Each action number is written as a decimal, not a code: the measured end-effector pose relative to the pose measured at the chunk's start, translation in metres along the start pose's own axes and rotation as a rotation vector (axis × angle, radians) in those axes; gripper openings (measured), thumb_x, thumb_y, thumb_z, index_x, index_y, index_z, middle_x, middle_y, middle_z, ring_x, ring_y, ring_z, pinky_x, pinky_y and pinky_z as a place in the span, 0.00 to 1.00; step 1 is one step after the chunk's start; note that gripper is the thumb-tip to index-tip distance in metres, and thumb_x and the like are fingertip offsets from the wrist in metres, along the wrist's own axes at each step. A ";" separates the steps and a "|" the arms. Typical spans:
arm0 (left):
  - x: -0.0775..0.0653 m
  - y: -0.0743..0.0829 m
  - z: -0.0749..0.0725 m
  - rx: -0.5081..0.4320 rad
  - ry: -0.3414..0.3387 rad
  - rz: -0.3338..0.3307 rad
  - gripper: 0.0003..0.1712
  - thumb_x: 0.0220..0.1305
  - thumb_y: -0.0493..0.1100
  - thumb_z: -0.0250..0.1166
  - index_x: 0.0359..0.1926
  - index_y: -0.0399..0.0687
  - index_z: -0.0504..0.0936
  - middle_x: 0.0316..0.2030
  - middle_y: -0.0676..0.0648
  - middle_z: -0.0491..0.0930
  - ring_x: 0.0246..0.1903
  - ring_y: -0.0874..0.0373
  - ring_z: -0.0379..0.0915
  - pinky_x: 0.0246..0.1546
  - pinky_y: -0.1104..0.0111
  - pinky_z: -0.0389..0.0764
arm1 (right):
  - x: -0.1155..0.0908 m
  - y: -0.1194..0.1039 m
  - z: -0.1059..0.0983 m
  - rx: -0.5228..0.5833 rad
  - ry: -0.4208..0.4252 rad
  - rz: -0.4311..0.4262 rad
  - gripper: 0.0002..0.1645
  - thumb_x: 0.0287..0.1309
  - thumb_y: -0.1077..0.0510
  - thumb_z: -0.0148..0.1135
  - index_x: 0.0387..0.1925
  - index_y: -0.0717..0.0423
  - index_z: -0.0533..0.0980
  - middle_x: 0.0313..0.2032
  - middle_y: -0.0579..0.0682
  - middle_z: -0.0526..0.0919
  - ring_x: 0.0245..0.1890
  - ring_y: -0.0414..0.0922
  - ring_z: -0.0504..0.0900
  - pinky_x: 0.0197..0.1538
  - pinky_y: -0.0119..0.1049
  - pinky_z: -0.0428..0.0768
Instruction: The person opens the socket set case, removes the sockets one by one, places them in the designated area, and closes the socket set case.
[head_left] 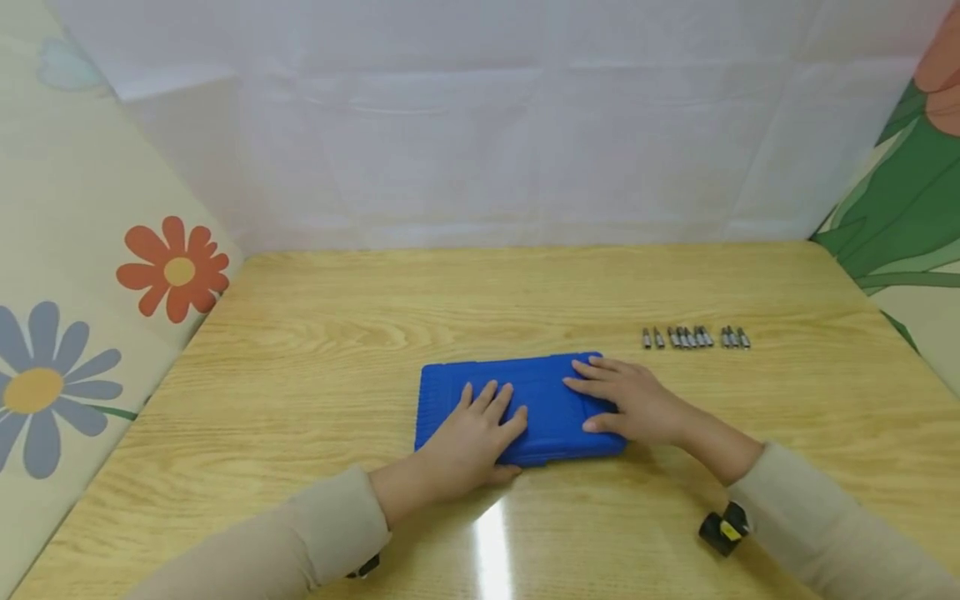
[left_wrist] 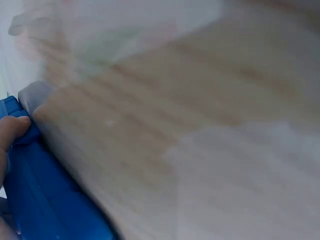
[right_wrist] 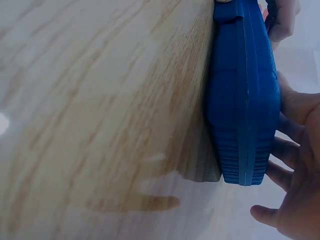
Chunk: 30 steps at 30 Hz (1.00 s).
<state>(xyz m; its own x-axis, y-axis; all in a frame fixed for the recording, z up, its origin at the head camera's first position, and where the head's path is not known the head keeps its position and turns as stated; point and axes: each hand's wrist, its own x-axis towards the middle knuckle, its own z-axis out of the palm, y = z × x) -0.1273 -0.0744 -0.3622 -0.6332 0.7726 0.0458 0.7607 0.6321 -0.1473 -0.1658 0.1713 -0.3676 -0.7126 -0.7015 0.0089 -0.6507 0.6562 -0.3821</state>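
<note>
A closed blue plastic case lies flat on the table. On its left half, near the front edge, my left hand rests with its fingers spread over the lid. In the left wrist view the left thumb touches a latch on the case's front side. My right hand lies over the right end of the lid, its fingers extended. The right wrist view shows the case edge-on, with the lid seam shut and ribs at one end, and the right hand's fingers against the lid.
Several small metal bits stand in a loose row behind the case to the right. They sit on a wood-grain table, backed by a white sheet. Flower-patterned walls flank both sides.
</note>
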 end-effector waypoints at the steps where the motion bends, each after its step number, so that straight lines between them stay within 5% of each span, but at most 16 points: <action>1: 0.000 0.000 0.000 0.006 0.003 0.001 0.36 0.49 0.61 0.60 0.52 0.42 0.68 0.52 0.31 0.64 0.51 0.36 0.60 0.44 0.43 0.64 | 0.000 0.000 0.000 0.002 -0.001 0.000 0.35 0.52 0.44 0.54 0.60 0.53 0.62 0.62 0.54 0.56 0.61 0.55 0.50 0.55 0.58 0.51; 16: 0.004 0.000 0.001 0.079 0.009 0.027 0.32 0.49 0.58 0.61 0.48 0.40 0.67 0.50 0.29 0.66 0.49 0.36 0.63 0.43 0.45 0.67 | 0.002 -0.004 -0.005 -0.028 -0.015 0.021 0.35 0.52 0.43 0.53 0.60 0.52 0.61 0.62 0.54 0.56 0.61 0.55 0.50 0.55 0.59 0.50; 25: 0.003 -0.006 -0.007 -0.088 -0.086 -0.057 0.36 0.52 0.61 0.56 0.56 0.42 0.66 0.57 0.34 0.59 0.56 0.40 0.54 0.53 0.48 0.58 | -0.003 -0.002 -0.002 -0.015 0.016 0.027 0.36 0.52 0.42 0.53 0.60 0.53 0.62 0.61 0.53 0.58 0.61 0.54 0.51 0.56 0.57 0.50; 30: -0.004 -0.020 -0.020 -0.222 -0.124 -0.145 0.42 0.53 0.67 0.50 0.61 0.45 0.60 0.62 0.39 0.52 0.61 0.45 0.42 0.58 0.49 0.43 | -0.012 0.010 -0.004 0.001 0.125 0.061 0.34 0.52 0.48 0.56 0.59 0.58 0.62 0.59 0.58 0.60 0.59 0.56 0.55 0.56 0.57 0.49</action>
<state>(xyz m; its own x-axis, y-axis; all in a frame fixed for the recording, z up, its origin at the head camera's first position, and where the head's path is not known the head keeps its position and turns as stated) -0.1370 -0.0894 -0.3400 -0.7398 0.6689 -0.0725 0.6650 0.7433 0.0727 -0.1650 0.1878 -0.3676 -0.7779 -0.6203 0.1005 -0.6050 0.6961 -0.3866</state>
